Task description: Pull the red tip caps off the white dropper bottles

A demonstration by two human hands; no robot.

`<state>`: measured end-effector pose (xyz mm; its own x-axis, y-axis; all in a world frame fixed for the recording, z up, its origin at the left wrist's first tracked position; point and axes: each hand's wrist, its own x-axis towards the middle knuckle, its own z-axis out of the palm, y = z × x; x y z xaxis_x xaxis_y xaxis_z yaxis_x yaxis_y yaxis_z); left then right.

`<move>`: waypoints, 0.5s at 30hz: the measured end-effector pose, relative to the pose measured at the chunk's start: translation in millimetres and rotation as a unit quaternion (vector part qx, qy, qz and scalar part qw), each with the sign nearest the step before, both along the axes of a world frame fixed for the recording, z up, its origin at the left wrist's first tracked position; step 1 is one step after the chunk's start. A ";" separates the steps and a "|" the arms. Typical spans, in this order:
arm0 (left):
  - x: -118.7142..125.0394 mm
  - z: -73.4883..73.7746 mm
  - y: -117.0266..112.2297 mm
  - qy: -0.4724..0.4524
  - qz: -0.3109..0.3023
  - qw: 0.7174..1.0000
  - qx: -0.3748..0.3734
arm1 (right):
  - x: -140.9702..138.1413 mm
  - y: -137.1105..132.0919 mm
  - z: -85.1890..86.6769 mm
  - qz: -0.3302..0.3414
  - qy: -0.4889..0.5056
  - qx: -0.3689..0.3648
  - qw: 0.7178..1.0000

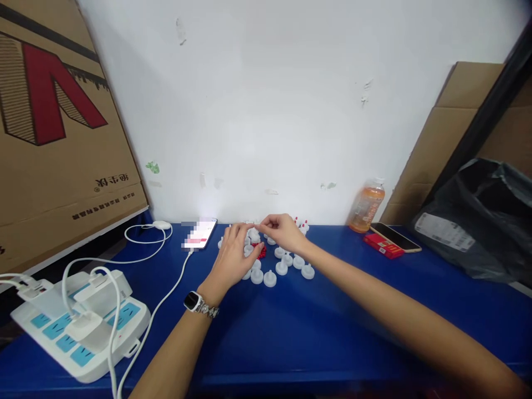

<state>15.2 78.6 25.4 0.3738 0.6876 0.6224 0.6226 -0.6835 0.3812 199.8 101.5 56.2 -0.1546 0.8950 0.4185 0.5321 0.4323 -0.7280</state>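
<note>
White caps [270,279] (stemmed) lie beside left hand [233,254].

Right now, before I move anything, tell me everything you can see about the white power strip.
The power strip is a broad, white, block-like unit, apparently plastic, with rounded corners and a small loop at one corner. Its upper face carries blue socket panels with dark slots, some uncovered. White adapters sit on it, with white cables running out from them. It lies flat, sockets upward, on the blue table at the near left.
</note>
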 end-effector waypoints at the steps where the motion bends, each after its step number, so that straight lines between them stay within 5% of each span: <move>1: 2.0 -1.3 -0.4 0.008 -0.009 1.000 -0.008 | -1.6 -8.3 -3.7 0.023 0.034 0.000 0.999; 4: 2.0 -7.0 3.1 0.022 -0.023 0.999 -0.037 | 0.0 -17.1 -12.4 0.025 0.053 0.007 0.998; 9: -9.2 -13.0 12.8 0.014 -0.002 0.999 -0.048 | 14.9 -0.3 -20.4 -0.085 -0.186 0.006 0.979; 15: -12.6 -10.8 13.1 0.020 0.015 0.998 -0.060 | -0.1 23.2 -30.8 -0.055 -0.333 0.033 0.941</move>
